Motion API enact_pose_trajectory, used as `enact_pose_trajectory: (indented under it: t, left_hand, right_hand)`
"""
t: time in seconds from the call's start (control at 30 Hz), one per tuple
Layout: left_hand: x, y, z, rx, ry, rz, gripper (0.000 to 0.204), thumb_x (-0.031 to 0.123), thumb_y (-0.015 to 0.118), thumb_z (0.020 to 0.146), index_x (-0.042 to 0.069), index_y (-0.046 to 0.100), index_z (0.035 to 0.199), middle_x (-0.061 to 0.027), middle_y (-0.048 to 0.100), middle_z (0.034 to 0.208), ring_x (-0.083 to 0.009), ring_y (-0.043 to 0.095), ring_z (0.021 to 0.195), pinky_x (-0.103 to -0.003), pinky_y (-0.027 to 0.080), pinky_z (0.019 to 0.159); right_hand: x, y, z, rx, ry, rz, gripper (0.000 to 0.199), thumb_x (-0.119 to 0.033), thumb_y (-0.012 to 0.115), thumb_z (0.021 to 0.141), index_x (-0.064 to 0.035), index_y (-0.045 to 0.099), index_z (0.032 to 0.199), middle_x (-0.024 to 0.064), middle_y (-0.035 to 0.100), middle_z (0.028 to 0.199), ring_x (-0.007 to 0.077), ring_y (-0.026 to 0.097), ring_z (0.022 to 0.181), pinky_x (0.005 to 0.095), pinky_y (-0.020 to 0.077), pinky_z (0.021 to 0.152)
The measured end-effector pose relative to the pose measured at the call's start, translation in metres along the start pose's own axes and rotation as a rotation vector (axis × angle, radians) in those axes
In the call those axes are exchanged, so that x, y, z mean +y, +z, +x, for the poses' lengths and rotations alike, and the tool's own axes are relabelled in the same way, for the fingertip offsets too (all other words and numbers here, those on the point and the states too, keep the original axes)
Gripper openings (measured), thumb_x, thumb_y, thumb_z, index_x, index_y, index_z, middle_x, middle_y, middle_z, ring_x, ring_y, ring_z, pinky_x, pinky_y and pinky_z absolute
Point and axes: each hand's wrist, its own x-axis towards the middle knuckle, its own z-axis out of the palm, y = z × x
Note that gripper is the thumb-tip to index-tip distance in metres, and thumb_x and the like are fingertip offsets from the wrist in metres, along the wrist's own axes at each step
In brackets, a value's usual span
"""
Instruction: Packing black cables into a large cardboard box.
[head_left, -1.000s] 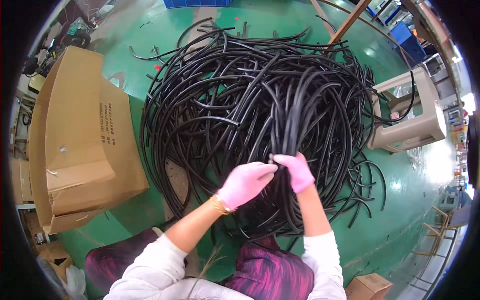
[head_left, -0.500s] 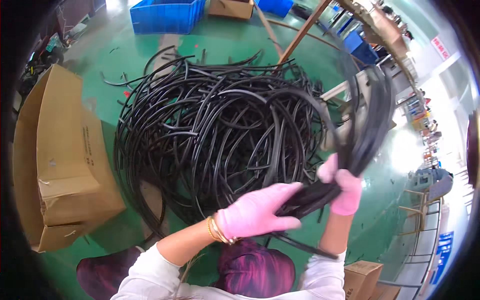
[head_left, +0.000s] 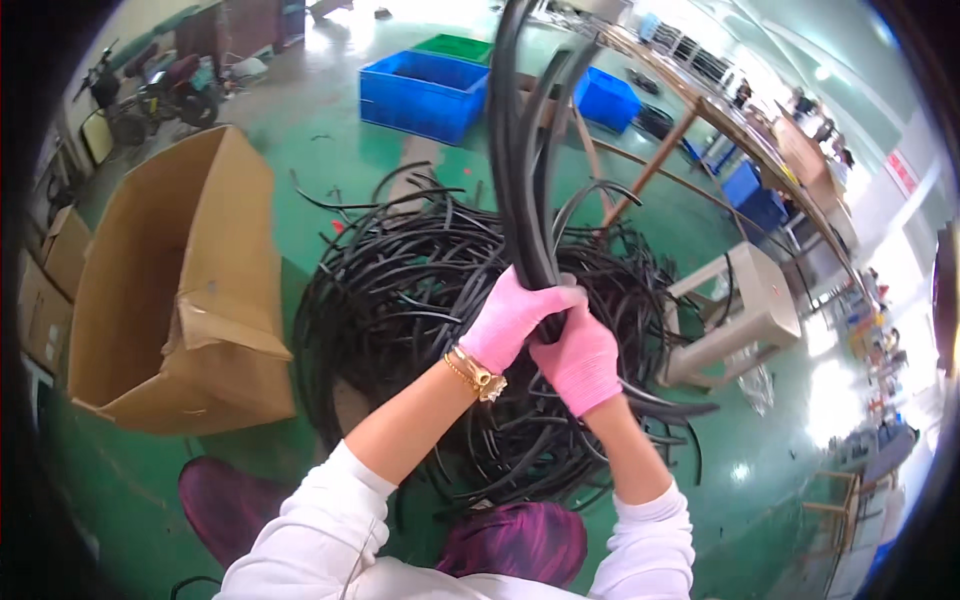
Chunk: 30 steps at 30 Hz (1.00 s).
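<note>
A thick bundle of long black rubber tubes stands upright in front of me, its upper ends fanning apart. My left hand, in a pink glove, is wrapped round the bundle. Just below and to its right, my right hand, also in a pink glove, is closed round the bundle's lower part, and the two hands touch. Behind and beneath the hands a large tangled heap of curved black tubes lies on the floor. The bundle hides part of this heap.
An open cardboard box stands left of the heap. A blue crate is beyond it, with a second blue crate farther right. A pale plastic stool stands at the right, near a wooden-framed table. The floor is green.
The bundle has swung from leaning right to upright in the middle. My left hand has gone from open beside the tubes to closed round them. The view has tilted up.
</note>
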Motion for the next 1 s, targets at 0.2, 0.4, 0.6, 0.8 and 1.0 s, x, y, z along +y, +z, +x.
enact_pose_trajectory:
  t: [0.2,0.4,0.6,0.8,1.0]
  left_hand:
    - [0.028,-0.047,-0.006,0.08,0.1,-0.255,0.061,0.006,0.064,0.076,-0.006,0.043,0.132,-0.0037,0.058,0.081,-0.0167,0.061,0.074,-0.031,0.051,0.077]
    - [0.076,-0.042,-0.012,-0.139,0.193,-0.337,0.061,0.006,0.065,0.075,-0.002,0.044,0.133,-0.0049,0.059,0.085,-0.0177,0.057,0.081,-0.034,0.047,0.084]
    - [0.176,-0.028,-0.049,-0.104,0.486,0.371,0.038,0.007,0.076,0.07,0.001,0.056,0.102,0.0019,0.056,0.078,-0.0082,0.053,0.072,-0.027,0.048,0.07]
    - [0.357,-0.057,-0.101,0.028,0.833,0.935,0.033,0.02,0.077,0.061,-0.004,0.068,0.081,-0.0103,0.067,0.072,-0.0161,0.064,0.065,-0.029,0.053,0.064]
    - [0.503,-0.05,-0.162,0.297,0.511,1.389,0.018,0.018,0.064,0.08,0.0,0.068,0.085,-0.0118,0.068,0.076,-0.0225,0.068,0.068,-0.034,0.056,0.062]
  right_hand:
    - [-0.015,0.018,-0.016,-0.18,-0.09,0.216,0.073,-0.024,0.078,0.07,-0.0035,0.042,0.13,0.0199,0.068,0.093,0.0355,0.069,0.086,0.0435,0.0548,0.078]
    - [-0.041,0.041,-0.003,-0.191,-0.133,0.793,0.05,-0.01,0.078,0.073,-0.0025,0.053,0.116,0.0031,0.062,0.094,0.0122,0.058,0.085,0.029,0.0495,0.078]
    - [-0.138,-0.003,0.031,0.032,-0.361,0.853,0.053,-0.006,0.08,0.074,-0.0011,0.055,0.121,0.0052,0.062,0.108,0.0113,0.059,0.096,0.0289,0.0491,0.085]
    - [-0.29,-0.03,0.042,-0.355,-0.628,0.98,0.046,-0.01,0.081,0.074,-0.0027,0.058,0.114,0.0026,0.065,0.102,0.0099,0.06,0.091,0.0263,0.05,0.081]
    - [-0.33,0.074,0.057,-0.523,-0.856,0.69,0.045,-0.01,0.076,0.076,-0.0004,0.057,0.115,0.0059,0.067,0.098,0.0146,0.063,0.096,0.0307,0.0493,0.087]
